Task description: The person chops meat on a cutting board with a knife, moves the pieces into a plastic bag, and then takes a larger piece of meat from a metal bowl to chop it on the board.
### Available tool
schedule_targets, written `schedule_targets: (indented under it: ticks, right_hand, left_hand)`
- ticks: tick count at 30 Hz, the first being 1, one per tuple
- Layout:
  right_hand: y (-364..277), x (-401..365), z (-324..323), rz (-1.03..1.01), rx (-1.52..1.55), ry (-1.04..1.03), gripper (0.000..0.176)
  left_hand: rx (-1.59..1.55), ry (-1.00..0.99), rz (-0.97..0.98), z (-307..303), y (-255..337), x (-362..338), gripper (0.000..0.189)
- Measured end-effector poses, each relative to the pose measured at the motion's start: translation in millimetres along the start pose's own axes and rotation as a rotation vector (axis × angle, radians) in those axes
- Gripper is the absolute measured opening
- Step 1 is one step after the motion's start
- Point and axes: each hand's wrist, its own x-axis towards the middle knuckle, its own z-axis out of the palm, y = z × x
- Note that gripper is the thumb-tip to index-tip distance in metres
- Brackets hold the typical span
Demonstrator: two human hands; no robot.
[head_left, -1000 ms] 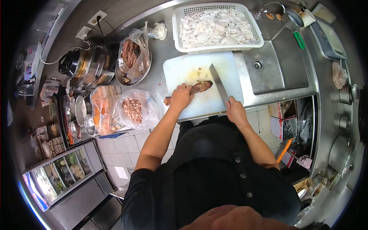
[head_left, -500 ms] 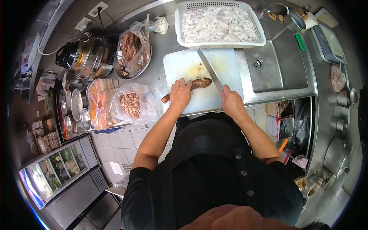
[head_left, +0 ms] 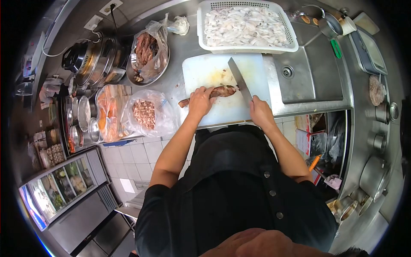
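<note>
A long piece of browned meat [head_left: 223, 91] lies across the white cutting board [head_left: 199, 68]. My left hand [head_left: 200, 101] rests on its left part with the fingers wrapped over it. The meat's left tip shows beyond my wrist. My right hand [head_left: 260, 112] is closed round the handle of a large knife [head_left: 240, 80], whose blade points up and to the left, just right of the meat's right end. Small bits and a yellowish stain mark the board above the meat.
Behind the board is a white basket [head_left: 199, 25] of pale seafood pieces. At the left are a metal bowl [head_left: 166, 70] of bagged meat, a bag of chopped meat [head_left: 144, 115] and a bag of orange pieces [head_left: 110, 112]. A sink [head_left: 327, 77] lies to the right.
The knife has moved slightly right, from over the meat's right end to beside it. My left hand has shifted a little left and down with the meat.
</note>
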Motion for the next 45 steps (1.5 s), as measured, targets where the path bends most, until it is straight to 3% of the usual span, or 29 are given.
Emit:
schedule_targets:
  ticks: [4,7,13,15,16,20,23,24,26,29,34,36,40,45]
  right_hand:
    - [11.0,-10.4,12.6,-0.019,0.018,0.045,0.023]
    - [17.6,-15.1,15.6,-0.003,0.091,0.114,0.021]
    - [25.7,-19.0,18.5,-0.017,0.178,0.116,0.023]
    - [22.0,-21.2,19.5,-0.026,0.205,0.136,0.023]
    - [20.5,-22.5,18.7,-0.028,0.233,0.161,0.024]
    - [33.1,-29.8,14.5,0.138,0.34,0.162,0.024]
    - [36.5,-35.0,5.1,0.109,0.282,0.198,0.024]
    - [36.3,-37.6,3.3,0.111,0.251,0.175,0.024]
    - [37.7,-41.3,7.1,0.11,0.22,0.151,0.023]
    - [35.5,-38.9,21.4,0.028,0.212,0.158,0.023]
    - [11.2,-39.3,20.8,-0.056,0.035,0.118,0.019]
    - [4.3,-40.0,21.2,-0.086,-0.008,0.128,0.018]
    - [-3.1,-37.9,21.0,-0.19,-0.064,0.088,0.011]
    - [-8.4,-44.1,10.6,-0.262,-0.124,0.054,0.008]
  left_hand:
    - [-0.037,-0.04,-0.063,-5.7,14.2,-4.2,0.055]
    - [0.05,0.064,-0.028,-3.0,18.9,-12.9,0.052]
    - [0.048,0.098,0.193,-2.8,60.6,-9.4,0.059]
    - [0.012,-0.069,0.399,7.8,81.4,-5.3,0.062]
    - [0.012,-0.064,0.397,13.1,80.8,-4.6,0.062]
    - [0.141,-0.141,0.347,26.6,64.3,-5.4,0.057]
    - [0.012,0.104,0.22,-6.1,51.7,-7.6,0.053]
    - [0.011,0.1,0.224,-11.9,36.2,-7.3,0.053]
    - [0.015,-0.27,-0.125,-18.5,5.2,-3.7,0.054]
    - [0.062,-0.318,-0.039,-23.6,-0.1,-3.9,0.051]
    - [0.01,-0.36,-0.053,-32.2,16.3,3.6,0.05]
    - [-0.057,-0.537,-0.109,-43.3,21.6,16.6,0.058]
    - [-0.078,-0.491,-0.155,-62.3,40.6,29.1,0.061]
    - [-0.202,-0.617,-0.207,-68.0,45.5,46.9,0.057]
